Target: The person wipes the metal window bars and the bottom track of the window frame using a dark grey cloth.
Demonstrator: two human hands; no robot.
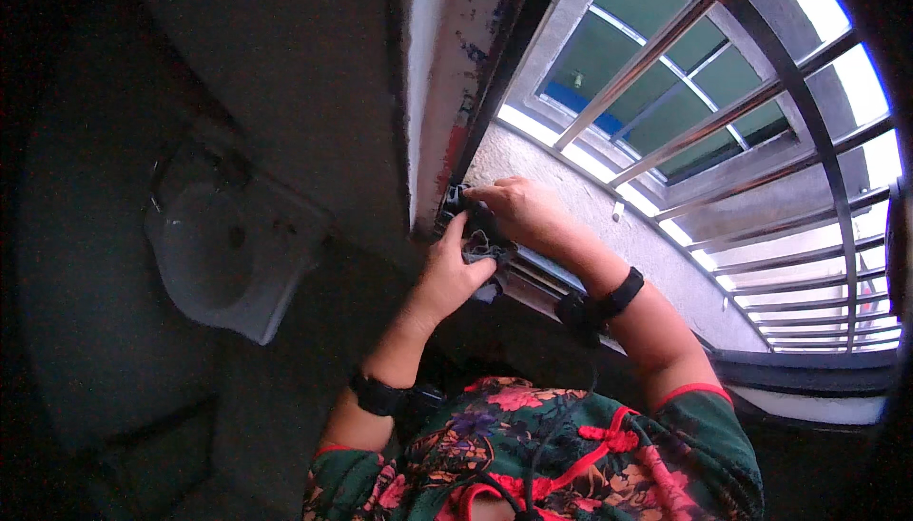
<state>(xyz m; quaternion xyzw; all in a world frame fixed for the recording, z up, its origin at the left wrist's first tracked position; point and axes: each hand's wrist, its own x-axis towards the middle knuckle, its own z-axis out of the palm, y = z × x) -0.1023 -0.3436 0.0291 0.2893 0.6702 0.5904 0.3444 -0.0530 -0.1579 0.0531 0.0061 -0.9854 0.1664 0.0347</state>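
Observation:
In the lower corner of the window frame is a crumpled dark grey cloth [486, 248]. My left hand [451, 272] grips it from the near side, thumb over its folds and forefinger pointing up toward the corner. Just beyond, my right hand [518, 207] is closed, its curled fingers pressing the upper part of the dark bundle into the corner. What lies under these right fingertips is partly hidden, and a small dark shiny piece [455, 198] shows beside them. Both wrists wear black straps.
Metal window bars [680, 122] curve across the right side, with another window behind them. The window track [542, 279] runs right from my hands. A worn upright frame edge [447, 93] rises at the corner. On the left, a white washbasin [204, 264] stands in shadow.

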